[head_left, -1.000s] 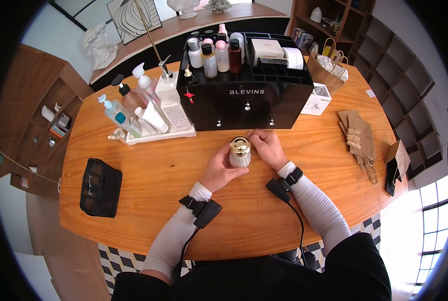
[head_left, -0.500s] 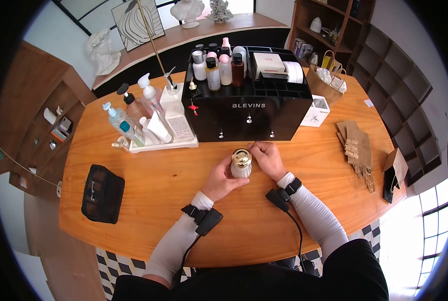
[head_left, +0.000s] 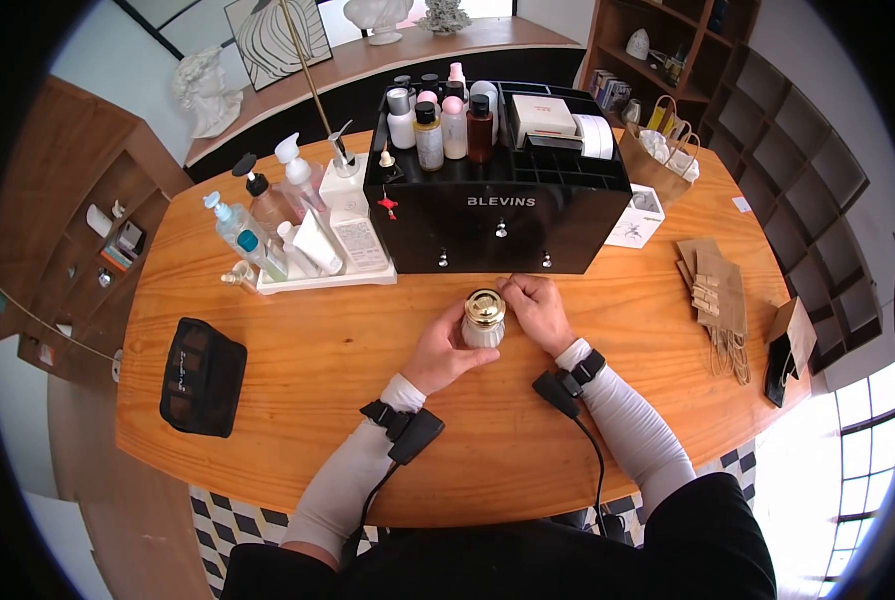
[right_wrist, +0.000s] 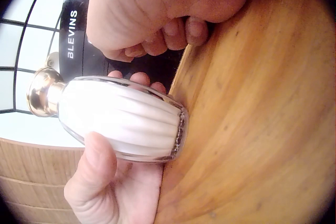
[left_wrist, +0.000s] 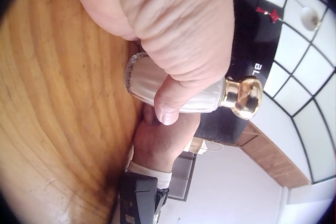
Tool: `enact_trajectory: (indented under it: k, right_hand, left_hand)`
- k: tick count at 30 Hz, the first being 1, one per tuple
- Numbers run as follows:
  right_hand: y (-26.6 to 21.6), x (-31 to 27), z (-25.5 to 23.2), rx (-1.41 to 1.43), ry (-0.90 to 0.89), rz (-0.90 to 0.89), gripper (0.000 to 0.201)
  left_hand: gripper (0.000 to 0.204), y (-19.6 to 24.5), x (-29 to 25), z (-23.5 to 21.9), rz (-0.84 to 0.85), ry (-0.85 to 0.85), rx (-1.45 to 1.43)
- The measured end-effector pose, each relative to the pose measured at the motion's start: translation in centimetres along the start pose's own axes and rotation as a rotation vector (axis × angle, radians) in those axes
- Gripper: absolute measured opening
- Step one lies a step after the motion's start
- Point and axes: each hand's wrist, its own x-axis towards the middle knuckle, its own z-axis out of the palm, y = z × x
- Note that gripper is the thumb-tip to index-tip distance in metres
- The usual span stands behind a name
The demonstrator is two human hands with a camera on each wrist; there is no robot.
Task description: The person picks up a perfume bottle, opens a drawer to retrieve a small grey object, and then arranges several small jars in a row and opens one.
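Note:
A ribbed clear glass bottle [head_left: 483, 333] with white inside and a gold cap [head_left: 484, 307] stands upright on the table in front of the black drawer box [head_left: 487, 240]. My left hand [head_left: 437, 354] holds it from the left. In the left wrist view its thumb [left_wrist: 167, 106] lies across the glass; in the right wrist view other fingertips show behind the bottle [right_wrist: 123, 121]. Just right of the bottle, my right hand [head_left: 539, 315] rests at the table near the drawer box. Its fingers [right_wrist: 173, 34] are curled in, and nothing shows in them.
Pump bottles and tubes stand in a white tray [head_left: 317, 281] at the left. A black mesh pouch [head_left: 203, 378] lies at the table's left. Several small bottles and boxes sit atop the drawer box. Flat paper bags [head_left: 717, 290] and a black-and-brown bag [head_left: 789, 345] are at the right.
The head view has shifted slightly down and back up. Both hands and the bottle keep their places on the table.

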Motion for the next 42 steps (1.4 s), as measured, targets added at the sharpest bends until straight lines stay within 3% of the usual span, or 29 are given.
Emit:
enact_trajectory:
  k: [29, 31, 35, 42]
  right_hand:
    - [1.1, 0.1, 0.4, 0.016, -0.009, 0.035, 0.034]
    - [1.3, 0.1, 0.9, 0.112, 0.061, -0.061, 0.033]
    - [1.1, 0.1, 0.2, 0.008, 0.001, 0.030, 0.034]
    - [0.0, 0.0, -0.1, 0.007, 0.012, 0.018, 0.036]
  left_hand:
    - [0.060, 0.5, -0.1, 0.2, -0.017, 0.012, 0.024]
    - [0.060, 0.4, -0.1, 0.4, -0.014, 0.030, -0.020]
    - [0.062, 0.2, -0.1, 0.2, -0.030, 0.019, -0.018]
    - [0.067, 0.3, -0.1, 0.2, -0.046, 0.018, -0.023]
